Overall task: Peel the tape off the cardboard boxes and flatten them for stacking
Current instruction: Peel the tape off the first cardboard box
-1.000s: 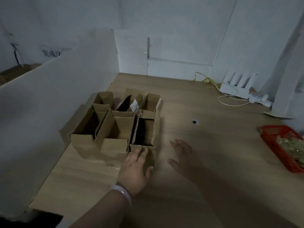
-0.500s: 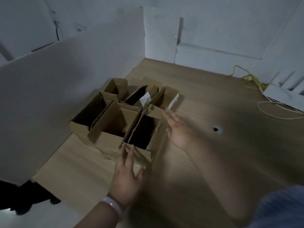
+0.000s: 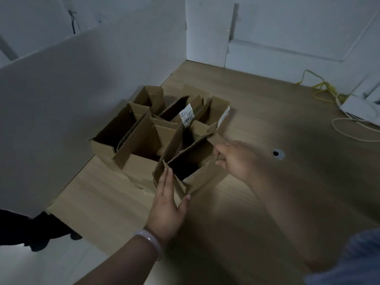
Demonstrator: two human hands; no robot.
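Left hand [image 3: 166, 206], fingers straight and together, is pressed flat against the near end of the open brown corrugated cardboard box [image 3: 203, 175]. The box's right rim is gripped by the curled fingers of the blurred right hand [image 3: 236, 159]. The box is stood on the pale wood-grain table [image 3: 267, 112]. Left of the box, a smooth white partition board [image 3: 72, 99] is set upright. Against the box's far-left side, more open brown cartons [image 3: 141, 140] are clustered. One carton bears a small white printed label [image 3: 187, 118] whose handwritten digits cannot be read.
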